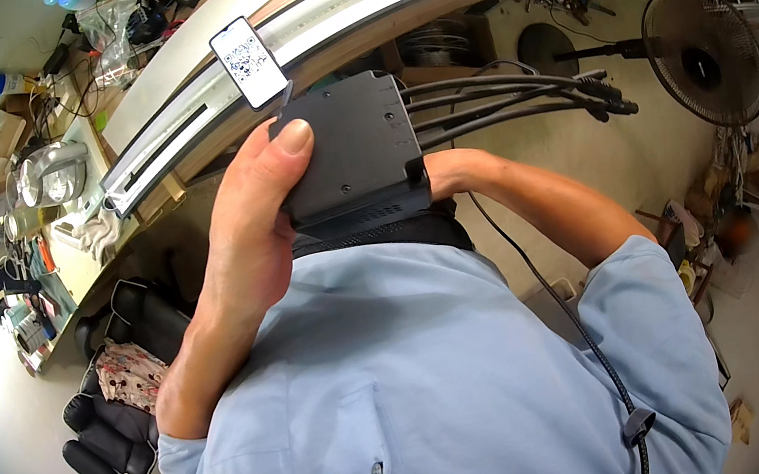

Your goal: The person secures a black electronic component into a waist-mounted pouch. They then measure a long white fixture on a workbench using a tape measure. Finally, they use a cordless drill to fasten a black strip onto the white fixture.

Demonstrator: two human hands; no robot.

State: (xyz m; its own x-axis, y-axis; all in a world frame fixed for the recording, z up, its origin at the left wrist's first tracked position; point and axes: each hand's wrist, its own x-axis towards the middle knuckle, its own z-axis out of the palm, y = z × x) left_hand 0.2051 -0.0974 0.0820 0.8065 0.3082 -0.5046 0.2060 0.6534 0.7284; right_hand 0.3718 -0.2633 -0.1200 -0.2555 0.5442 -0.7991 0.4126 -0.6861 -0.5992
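My left hand is closed on a flat black metal box, its thumb pressed on the top face and its fingers hidden beneath. Several thick black cables run out of the box's right side and end in connectors. My right hand reaches behind the box's lower right corner. Its fingers are hidden there, so their hold cannot be seen. Just beyond the box, a phone shows a square code on a white screen. What supports the phone is not clear.
A long workbench holds a white, black-edged strip panel. Tools and clear jars crowd the left bench. A black chair stands lower left, a standing fan at right. A thin black cable hangs along my right arm.
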